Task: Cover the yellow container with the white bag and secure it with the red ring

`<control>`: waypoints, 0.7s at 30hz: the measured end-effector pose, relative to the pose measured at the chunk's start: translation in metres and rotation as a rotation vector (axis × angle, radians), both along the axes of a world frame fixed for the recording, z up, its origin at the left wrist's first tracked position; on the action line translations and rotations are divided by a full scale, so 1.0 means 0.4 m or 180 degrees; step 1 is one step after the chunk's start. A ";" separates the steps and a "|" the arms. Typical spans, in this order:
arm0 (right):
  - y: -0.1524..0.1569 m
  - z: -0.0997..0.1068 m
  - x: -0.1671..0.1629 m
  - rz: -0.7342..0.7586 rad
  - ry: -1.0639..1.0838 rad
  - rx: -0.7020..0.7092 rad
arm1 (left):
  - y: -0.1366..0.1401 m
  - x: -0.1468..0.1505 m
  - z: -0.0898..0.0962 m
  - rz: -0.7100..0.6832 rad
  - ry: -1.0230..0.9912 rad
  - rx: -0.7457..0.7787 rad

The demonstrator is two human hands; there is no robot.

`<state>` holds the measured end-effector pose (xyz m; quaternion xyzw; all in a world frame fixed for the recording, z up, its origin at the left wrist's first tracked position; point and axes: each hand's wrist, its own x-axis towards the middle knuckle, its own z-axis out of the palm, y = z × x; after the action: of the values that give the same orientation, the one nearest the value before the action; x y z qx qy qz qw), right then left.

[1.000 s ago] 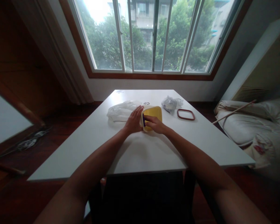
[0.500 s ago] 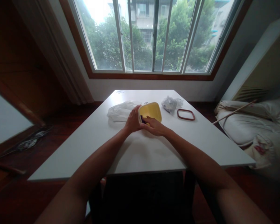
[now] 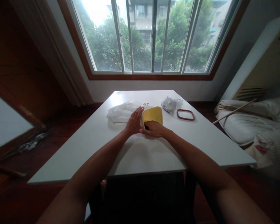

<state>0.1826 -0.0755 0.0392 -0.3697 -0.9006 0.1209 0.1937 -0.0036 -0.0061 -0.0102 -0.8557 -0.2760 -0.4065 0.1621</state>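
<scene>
A yellow plastic container (image 3: 154,114) is tilted over the table, its opening toward me. My left hand (image 3: 134,122) holds it by the left side, fingers stretched along the outer wall and pointing away from me. My right hand (image 3: 154,129) reaches into the opening, palm down, with its fingertips hidden inside. Something small and dark (image 3: 146,127) shows by the right hand at the container's lower left; I cannot make out what it is.
On the white table (image 3: 88,149) a white plastic bag (image 3: 121,112) lies left of the container. Small dark loops (image 3: 146,104) lie behind it. To the right are a crumpled clear bag (image 3: 170,104) and a reddish-brown rounded frame (image 3: 185,119). A window (image 3: 142,49) stands beyond.
The container has tipped further and shifted slightly right and toward me. My right hand has gone deeper into it, so its fingers, visible before, are now mostly hidden.
</scene>
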 end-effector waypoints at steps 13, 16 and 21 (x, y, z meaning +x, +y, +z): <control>-0.014 0.004 -0.027 0.0218 0.1140 -0.0019 | 0.001 -0.005 0.001 0.0009 -0.0166 -0.0066; -0.010 0.007 -0.021 0.0004 0.0492 0.0142 | 0.010 -0.005 -0.007 0.0128 -0.0261 -0.0033; -0.006 0.008 -0.009 -0.0181 0.0051 0.0254 | 0.012 0.001 -0.009 0.0180 -0.0190 -0.0124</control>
<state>0.1791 -0.0781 0.0426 -0.3862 -0.8923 0.0823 0.2189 -0.0033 -0.0015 -0.0137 -0.8381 -0.3126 -0.4216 0.1486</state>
